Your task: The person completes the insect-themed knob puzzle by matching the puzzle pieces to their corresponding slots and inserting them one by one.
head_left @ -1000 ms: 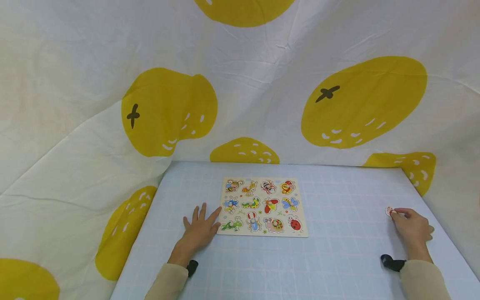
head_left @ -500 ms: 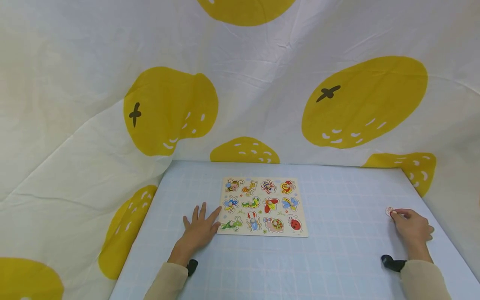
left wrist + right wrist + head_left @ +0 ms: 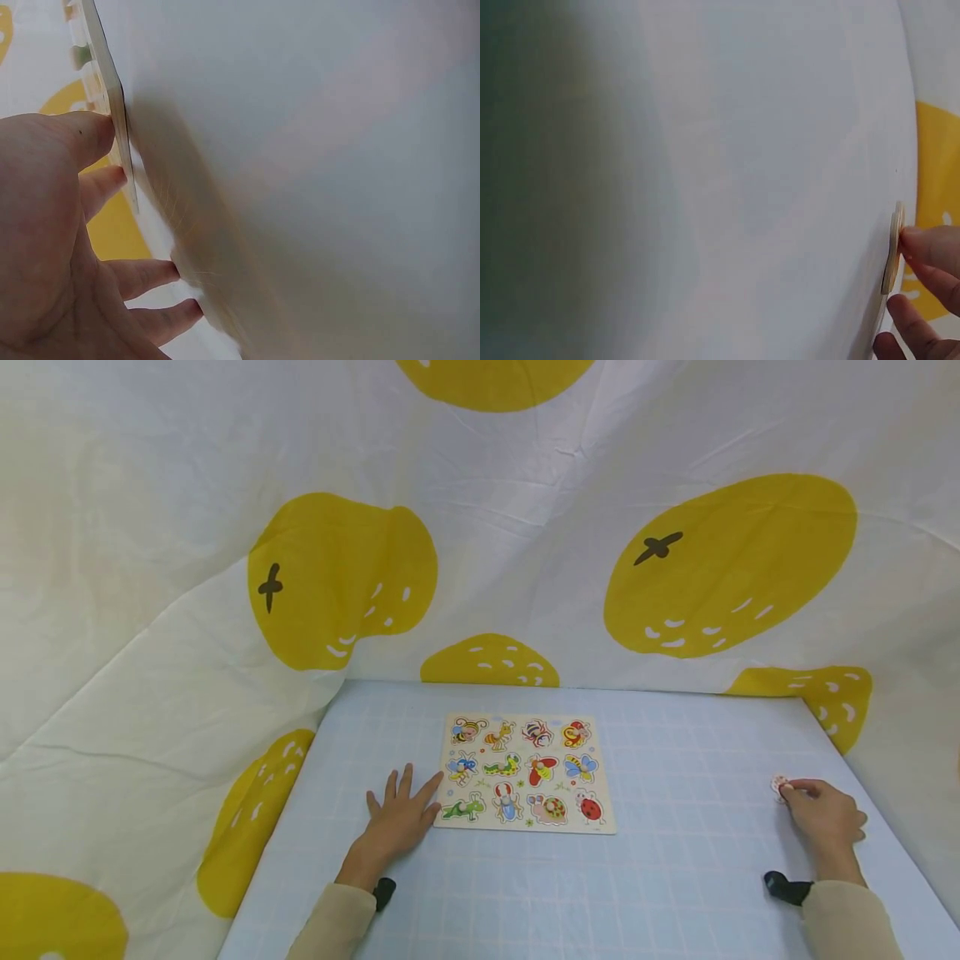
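Note:
In the head view, a wooden peg puzzle board [image 3: 525, 789] with colourful insect pictures lies on the table, left of its middle. My left hand [image 3: 401, 818] rests palm down at the board's left side, fingers spread, with the thumb and index finger at its edge. The left wrist view shows that thumb [image 3: 94, 139] right against the board's side [image 3: 120, 127]. Far to the right, my right hand [image 3: 825, 814] pinches a small puzzle piece [image 3: 777, 787], pale with red marks. Seen edge-on in the right wrist view, the puzzle piece [image 3: 892, 251] is thin wood, close over the tabletop.
A pale blue checked cloth [image 3: 660, 877] covers the table. Behind and at the sides hangs a white curtain [image 3: 517, 568] with yellow fruit prints. Each wrist wears a black strap mount, such as the right mount [image 3: 786, 887].
The right hand and the puzzle piece have shifted very slightly; the pinch stays. The left hand and the board have not moved.

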Demonstrator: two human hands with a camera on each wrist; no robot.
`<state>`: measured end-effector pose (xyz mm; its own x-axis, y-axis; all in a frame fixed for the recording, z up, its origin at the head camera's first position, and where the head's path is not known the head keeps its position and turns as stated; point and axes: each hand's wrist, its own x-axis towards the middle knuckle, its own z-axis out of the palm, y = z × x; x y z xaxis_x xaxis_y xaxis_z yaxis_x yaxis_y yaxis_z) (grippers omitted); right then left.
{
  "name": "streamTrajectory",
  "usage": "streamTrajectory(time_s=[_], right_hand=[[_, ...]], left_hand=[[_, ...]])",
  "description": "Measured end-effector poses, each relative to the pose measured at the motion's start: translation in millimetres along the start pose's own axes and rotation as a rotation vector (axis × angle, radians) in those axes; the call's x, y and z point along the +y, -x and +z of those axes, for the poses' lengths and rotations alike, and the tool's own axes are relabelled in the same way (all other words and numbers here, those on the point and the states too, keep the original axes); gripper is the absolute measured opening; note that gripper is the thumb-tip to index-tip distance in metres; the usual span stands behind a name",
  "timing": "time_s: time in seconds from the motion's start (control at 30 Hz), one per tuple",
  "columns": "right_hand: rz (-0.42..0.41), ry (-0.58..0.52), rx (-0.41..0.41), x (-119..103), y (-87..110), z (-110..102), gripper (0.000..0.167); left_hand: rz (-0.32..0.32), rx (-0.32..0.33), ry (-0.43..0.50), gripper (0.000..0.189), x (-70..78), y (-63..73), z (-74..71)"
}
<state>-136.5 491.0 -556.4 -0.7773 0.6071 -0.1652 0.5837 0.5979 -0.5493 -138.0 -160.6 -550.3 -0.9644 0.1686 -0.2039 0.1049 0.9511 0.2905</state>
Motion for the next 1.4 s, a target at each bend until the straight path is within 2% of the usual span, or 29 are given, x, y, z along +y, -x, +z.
streamTrajectory(time_s=[0.33,0.47,0.87,1.4], right_hand=[[0.01,0.006,-0.001,-3,0.3,2,0.047],[-0.01,0.005,-0.006,-7,2.3,2,0.049],[-0.201,0.007,0.006,-41,29.2,5,0.045],[-0.45,0.041,0.042,-85,65.2,29,0.033]], left_hand=[[0.0,-0.002,-0.001,0.056,0.5,0.8,-1.7],[0.005,-0.002,0.007,0.055,1.2,1.8,-3.0],[0.009,0.008,0.001,0.055,0.0,1.0,-0.2],[0.003,0.011,0.001,0.055,1.8,3.2,-1.7]])
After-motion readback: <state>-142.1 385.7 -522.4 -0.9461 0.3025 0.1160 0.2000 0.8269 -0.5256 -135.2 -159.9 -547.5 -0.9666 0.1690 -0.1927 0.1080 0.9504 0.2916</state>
